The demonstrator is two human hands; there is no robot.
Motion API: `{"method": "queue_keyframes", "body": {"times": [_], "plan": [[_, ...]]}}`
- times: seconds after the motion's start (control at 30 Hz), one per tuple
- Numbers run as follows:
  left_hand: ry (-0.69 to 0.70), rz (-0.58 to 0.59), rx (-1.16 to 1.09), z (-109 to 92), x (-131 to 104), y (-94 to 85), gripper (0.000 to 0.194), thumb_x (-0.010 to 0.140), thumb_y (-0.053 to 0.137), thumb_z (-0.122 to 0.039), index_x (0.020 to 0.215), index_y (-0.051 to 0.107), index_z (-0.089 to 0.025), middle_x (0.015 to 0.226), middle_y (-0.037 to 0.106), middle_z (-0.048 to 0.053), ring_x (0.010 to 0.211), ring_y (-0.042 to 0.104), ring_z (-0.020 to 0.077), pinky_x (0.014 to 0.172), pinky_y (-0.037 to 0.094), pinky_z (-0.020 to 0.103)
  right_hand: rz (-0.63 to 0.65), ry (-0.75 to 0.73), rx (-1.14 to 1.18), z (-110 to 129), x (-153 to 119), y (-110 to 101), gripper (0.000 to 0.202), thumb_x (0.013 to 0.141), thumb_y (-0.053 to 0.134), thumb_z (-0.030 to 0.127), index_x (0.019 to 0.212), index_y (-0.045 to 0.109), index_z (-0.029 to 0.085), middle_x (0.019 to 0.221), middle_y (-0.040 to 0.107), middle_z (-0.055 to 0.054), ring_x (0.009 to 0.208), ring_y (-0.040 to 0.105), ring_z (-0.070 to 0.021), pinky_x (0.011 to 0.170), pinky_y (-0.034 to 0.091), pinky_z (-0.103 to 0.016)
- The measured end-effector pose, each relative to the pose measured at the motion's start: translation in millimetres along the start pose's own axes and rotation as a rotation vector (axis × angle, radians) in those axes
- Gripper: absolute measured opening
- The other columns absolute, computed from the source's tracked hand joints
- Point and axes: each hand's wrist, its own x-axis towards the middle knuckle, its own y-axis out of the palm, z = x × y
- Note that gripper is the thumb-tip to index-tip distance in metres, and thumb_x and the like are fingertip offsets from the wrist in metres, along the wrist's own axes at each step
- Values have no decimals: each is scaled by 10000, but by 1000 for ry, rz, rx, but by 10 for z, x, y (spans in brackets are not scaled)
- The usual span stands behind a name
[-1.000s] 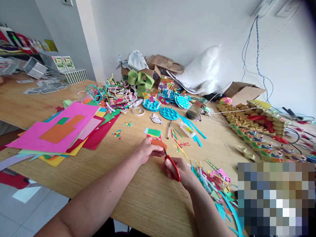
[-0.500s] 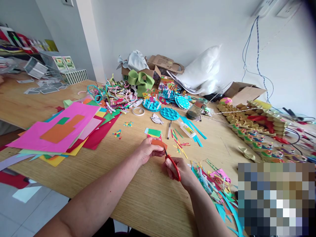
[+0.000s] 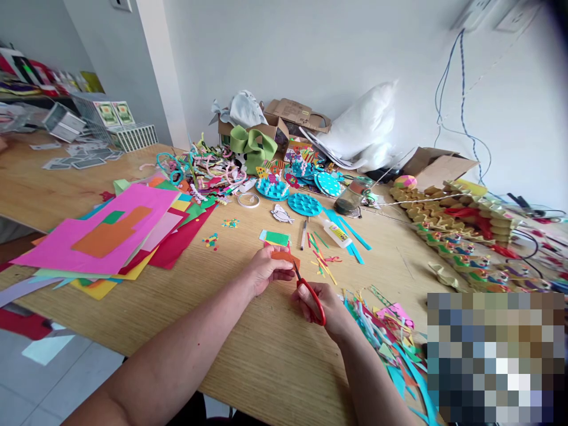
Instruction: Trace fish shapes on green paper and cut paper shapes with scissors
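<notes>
Near the middle of the table, my left hand (image 3: 265, 271) pinches a small piece of orange paper (image 3: 287, 257) between thumb and fingers. My right hand (image 3: 323, 307) is closed around the red handles of a pair of scissors (image 3: 316, 299). The dark blades point up and left, their tips at the orange paper's right edge. Just beyond my left hand lies a green paper piece (image 3: 277, 238) on top of other small coloured pieces. Thin coloured paper strips (image 3: 323, 260) lie past the scissors.
Stacked coloured sheets (image 3: 110, 236) cover the left side. A glue bottle (image 3: 337, 234), a pen (image 3: 304, 235) and blue discs (image 3: 305, 205) lie ahead. Paper scraps (image 3: 390, 337) are heaped right of my forearm. Egg-carton pieces (image 3: 457, 236) stand at far right, beside a glass jar (image 3: 354, 198).
Both hands, the orange paper and the scissors stay in nearly the same place. No clear difference shows beyond a tiny shift of the orange paper.
</notes>
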Motion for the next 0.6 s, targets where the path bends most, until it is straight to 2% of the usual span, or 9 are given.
{"method": "queue_keyframes", "body": {"times": [0.6], "plan": [[-13,-6,25,-3,-1,8,433,594,685,-34,966,496,-149,721,678,32,516,640,132,531,522,237,-1,-6,10,-13,7,-7,508,724,629,635,671,596,130,425,474,34,378,378,-74,404,236,-213]]}}
